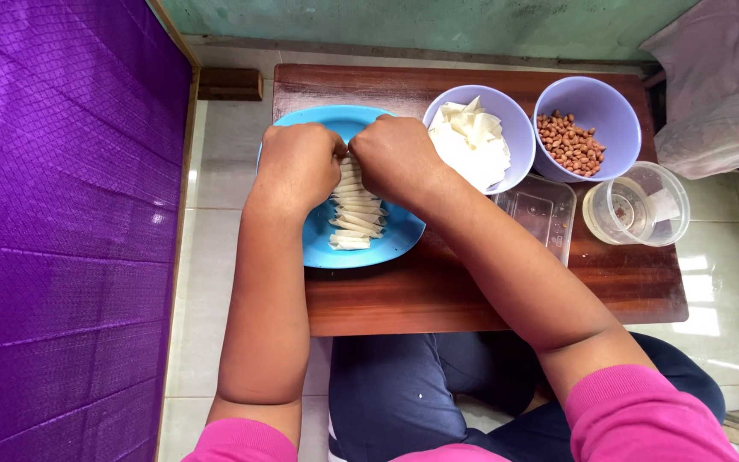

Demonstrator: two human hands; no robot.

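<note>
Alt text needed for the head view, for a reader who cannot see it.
Left hand and right hand meet over a blue plate holding a row of small white rolled wrappers on a low wooden table. Beside it stand a bowl of white wrapper sheets, a bowl of peanuts and two clear plastic containers.

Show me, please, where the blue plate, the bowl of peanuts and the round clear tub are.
blue plate (397, 242): head view, bare lower right rim.
bowl of peanuts (596, 103): head view, bare inner wall above the nuts.
round clear tub (676, 224): head view, right rim.
</note>
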